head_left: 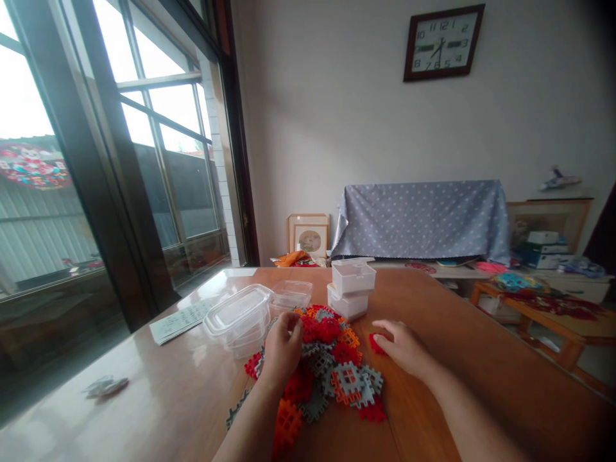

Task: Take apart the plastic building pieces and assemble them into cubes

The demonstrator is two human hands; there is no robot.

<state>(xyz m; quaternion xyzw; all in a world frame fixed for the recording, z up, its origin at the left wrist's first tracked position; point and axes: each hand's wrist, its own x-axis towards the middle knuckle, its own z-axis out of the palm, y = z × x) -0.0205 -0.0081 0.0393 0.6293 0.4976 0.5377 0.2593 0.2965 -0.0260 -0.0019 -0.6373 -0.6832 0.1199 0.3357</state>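
A heap of red, grey and orange interlocking plastic tiles point(321, 362), with toothed edges and square holes, lies in the middle of the wooden table. My left hand point(283, 340) is over the left side of the heap with its fingers curled closed; whatever they may hold is hidden. To the right of the heap, my right hand point(403, 345) has its thumb and fingers closed about a small red plastic tile point(376, 343) low over the tabletop.
Clear plastic tubs point(240, 317) stand left of the heap, another clear container point(292, 294) behind it. Two stacked white boxes point(353, 279) are at the back. A written notepad point(180, 321) and a small grey bundle point(106, 386) lie to the left. The wooden table point(423, 423) continues rightward.
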